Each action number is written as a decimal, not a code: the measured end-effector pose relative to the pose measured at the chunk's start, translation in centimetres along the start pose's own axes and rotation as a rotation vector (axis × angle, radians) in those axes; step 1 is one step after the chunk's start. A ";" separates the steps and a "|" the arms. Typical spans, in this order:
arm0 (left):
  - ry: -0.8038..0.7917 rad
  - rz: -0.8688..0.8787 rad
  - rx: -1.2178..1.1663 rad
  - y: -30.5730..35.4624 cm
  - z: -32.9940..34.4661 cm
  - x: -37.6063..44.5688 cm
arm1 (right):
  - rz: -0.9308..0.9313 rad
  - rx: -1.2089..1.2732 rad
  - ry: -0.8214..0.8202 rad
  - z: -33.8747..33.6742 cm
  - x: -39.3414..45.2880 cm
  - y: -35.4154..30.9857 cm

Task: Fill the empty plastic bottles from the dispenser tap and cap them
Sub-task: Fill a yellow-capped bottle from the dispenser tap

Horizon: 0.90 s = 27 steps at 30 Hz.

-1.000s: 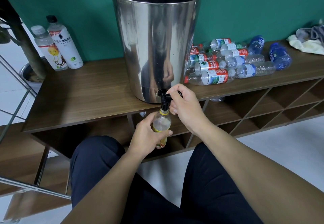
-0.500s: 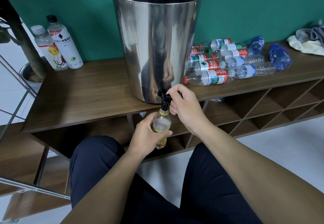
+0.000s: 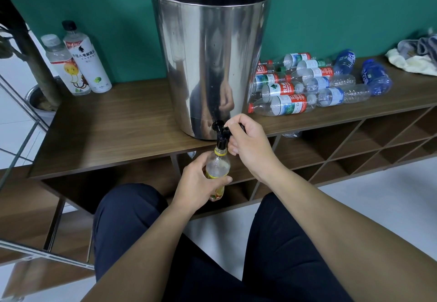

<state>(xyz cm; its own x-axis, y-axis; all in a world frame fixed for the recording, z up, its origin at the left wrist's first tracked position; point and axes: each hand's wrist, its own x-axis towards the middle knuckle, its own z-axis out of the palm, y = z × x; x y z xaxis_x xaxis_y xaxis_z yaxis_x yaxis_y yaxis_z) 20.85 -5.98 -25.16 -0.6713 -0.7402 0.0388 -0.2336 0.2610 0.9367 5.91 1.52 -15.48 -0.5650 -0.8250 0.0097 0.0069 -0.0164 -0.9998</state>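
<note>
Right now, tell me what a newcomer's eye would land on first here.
First the tall steel dispenser standing mid-shelf, its black tap gripped by the right hand. Just below, the left hand holds a small yellow-labelled bottle with its mouth under the spout. To the dispenser's right lies a heap of empty plastic bottles; two capped bottles stand upright at its left.

Even indoor light, edges bowed, glare perhaps on dispenser (image 3: pixel 208 65)
</note>
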 end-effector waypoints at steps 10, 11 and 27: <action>-0.001 0.004 -0.001 0.1 0.0 -0.1 | -0.001 -0.005 -0.008 -0.1 -0.1 -0.1; 0.000 0.005 0.000 0.1 -0.1 -0.1 | -0.001 -0.004 -0.008 -0.1 -0.1 -0.1; 0.000 -0.001 -0.023 0.0 0.0 0.0 | -0.012 -0.007 -0.003 0.0 -0.1 0.1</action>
<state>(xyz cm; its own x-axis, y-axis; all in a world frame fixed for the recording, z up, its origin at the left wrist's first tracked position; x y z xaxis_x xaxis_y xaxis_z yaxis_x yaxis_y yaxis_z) 20.86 -5.93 -25.13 -0.6713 -0.7402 0.0381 -0.2176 0.2461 0.9445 5.94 1.59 -15.54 -0.5622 -0.8267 0.0217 -0.0053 -0.0227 -0.9997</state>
